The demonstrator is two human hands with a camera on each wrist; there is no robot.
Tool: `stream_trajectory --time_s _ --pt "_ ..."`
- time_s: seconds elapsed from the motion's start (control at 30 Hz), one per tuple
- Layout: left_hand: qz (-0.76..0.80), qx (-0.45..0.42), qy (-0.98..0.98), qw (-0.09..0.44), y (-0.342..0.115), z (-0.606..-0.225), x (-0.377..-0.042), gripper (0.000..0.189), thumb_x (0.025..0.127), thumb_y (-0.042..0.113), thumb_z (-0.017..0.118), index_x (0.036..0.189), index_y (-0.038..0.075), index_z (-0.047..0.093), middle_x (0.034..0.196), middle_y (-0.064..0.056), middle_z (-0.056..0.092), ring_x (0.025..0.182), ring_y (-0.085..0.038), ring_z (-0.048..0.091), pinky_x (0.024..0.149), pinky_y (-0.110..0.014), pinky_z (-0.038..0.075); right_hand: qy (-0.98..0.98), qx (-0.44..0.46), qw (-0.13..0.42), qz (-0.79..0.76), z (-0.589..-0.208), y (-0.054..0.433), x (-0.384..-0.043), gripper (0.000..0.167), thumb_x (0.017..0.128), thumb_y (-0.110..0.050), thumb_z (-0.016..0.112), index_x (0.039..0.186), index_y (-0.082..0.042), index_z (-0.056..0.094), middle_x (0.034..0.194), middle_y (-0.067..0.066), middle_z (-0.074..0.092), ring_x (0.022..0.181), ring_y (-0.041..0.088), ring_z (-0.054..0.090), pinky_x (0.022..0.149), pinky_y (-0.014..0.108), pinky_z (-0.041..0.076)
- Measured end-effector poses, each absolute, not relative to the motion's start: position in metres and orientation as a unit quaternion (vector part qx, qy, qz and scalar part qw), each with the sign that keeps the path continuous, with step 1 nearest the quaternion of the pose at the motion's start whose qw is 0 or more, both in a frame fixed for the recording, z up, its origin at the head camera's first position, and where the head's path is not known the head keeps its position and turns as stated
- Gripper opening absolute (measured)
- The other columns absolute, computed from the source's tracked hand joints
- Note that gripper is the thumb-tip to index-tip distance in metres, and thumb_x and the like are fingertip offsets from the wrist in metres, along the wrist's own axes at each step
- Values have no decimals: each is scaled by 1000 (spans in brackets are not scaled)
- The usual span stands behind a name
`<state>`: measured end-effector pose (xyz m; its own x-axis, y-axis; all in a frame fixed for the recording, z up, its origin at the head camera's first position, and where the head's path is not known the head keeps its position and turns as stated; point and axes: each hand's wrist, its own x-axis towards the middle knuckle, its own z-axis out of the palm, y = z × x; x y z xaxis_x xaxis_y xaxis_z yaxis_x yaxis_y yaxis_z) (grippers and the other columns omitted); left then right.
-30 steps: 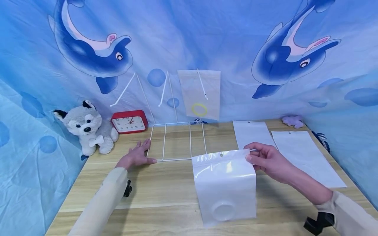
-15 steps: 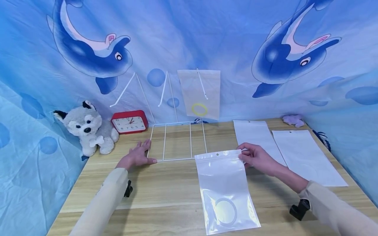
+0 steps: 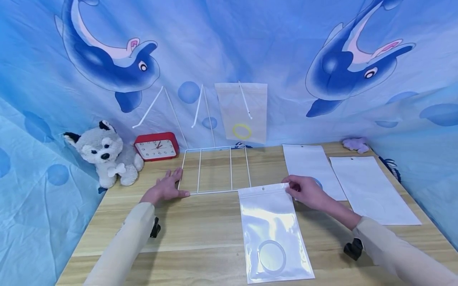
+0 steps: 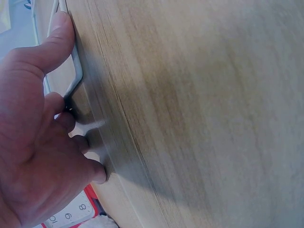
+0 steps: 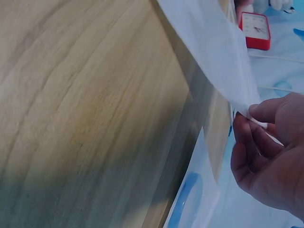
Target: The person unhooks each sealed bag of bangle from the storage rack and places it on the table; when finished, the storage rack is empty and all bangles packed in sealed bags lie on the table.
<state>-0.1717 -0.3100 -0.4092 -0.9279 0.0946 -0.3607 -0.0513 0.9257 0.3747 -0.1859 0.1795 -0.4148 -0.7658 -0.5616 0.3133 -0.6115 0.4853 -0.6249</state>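
My right hand [image 3: 307,192] pinches the top right corner of a white zip bag [image 3: 275,216], thumb on one face and fingers behind. In the head view this bag slants toward the front edge, a ring [image 3: 272,256] showing through near its bottom. The right wrist view shows the bag [image 5: 209,42] edge-on, its near side raised off the table. My left hand [image 3: 166,186] rests spread at the front left corner of a white wire rack [image 3: 214,192]. In the left wrist view its thumb [image 4: 61,28] presses the wire, and the other fingertips reach down to the table.
From the rack's right hook hangs another bag [image 3: 247,103] with a yellow ring. Two more white bags [image 3: 372,186] lie at the right. A plush husky [image 3: 107,153] and red clock [image 3: 156,147] stand left, a purple toy [image 3: 355,145] back right. Behind hangs a dolphin-print cloth [image 3: 279,47].
The bag in my right hand has unfolded from a bent shape to nearly flat, and the hand has shifted slightly left. My left hand stays at the rack corner.
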Motion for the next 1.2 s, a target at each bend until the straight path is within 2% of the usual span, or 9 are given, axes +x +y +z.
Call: stream_trajectory --time_s 0.07,0.17,0.37,0.53,0.67,0.8,0.9,1.0,1.2 --pt "194 11 962 190 -310 -409 -172 109 86 50 74 158 -1 11 164 -24 7 147 -49 -5 109 -74 -1 -864 357 38 354 -416 178 -188 23 87 7 69 108 -2 71 71 -10 54 60 3 48 55 24 45" --pt "194 11 962 191 -311 -410 -172 109 86 50 74 158 -1 10 164 -24 7 147 -49 -5 109 -74 -1 -867 376 38 324 -417 177 -190 27 86 8 69 111 -2 72 71 -9 56 61 3 49 56 25 46" --pt "190 14 963 191 -311 -410 -173 108 87 51 73 158 -1 11 164 -23 7 147 -49 -4 109 -74 -1 -872 391 20 295 -414 178 -193 27 83 7 73 109 -1 74 80 -5 67 69 6 58 61 27 51" --pt "190 10 963 191 -311 -408 -173 108 87 50 74 158 -1 11 164 -23 7 147 -49 -4 109 -74 -1 -870 410 -5 274 -410 176 -198 26 84 7 72 109 0 74 76 -7 63 66 5 53 59 25 48" --pt "192 10 963 191 -312 -410 -173 109 86 51 74 158 -1 11 164 -23 7 147 -49 -4 109 -74 -1 -877 411 -14 248 -406 175 -202 28 86 0 74 113 3 72 81 2 61 69 15 56 59 28 48" --pt "193 10 962 191 -312 -411 -174 109 85 51 75 159 0 12 164 -23 8 147 -49 -4 109 -74 -1 -888 384 -14 254 -391 172 -213 37 91 -8 72 123 9 63 98 17 65 85 30 64 69 37 55" --pt "193 11 963 190 -313 -410 -173 109 85 51 75 158 -1 12 164 -23 8 147 -49 -4 109 -74 -1 -885 359 4 295 -368 167 -232 42 93 -6 69 128 13 56 107 24 65 94 35 66 75 42 58" --pt "191 10 963 190 -313 -409 -173 109 86 50 75 158 -1 12 164 -24 8 147 -49 -4 109 -74 -1 -869 340 49 356 -335 158 -255 42 93 -1 66 130 13 53 112 28 64 96 40 67 79 46 58" --pt "191 13 963 189 -311 -410 -172 108 86 49 75 158 -1 12 164 -23 8 147 -50 -3 109 -74 0 -842 286 128 439 -277 135 -295 41 97 -3 62 136 8 52 120 28 62 107 41 63 91 51 53"
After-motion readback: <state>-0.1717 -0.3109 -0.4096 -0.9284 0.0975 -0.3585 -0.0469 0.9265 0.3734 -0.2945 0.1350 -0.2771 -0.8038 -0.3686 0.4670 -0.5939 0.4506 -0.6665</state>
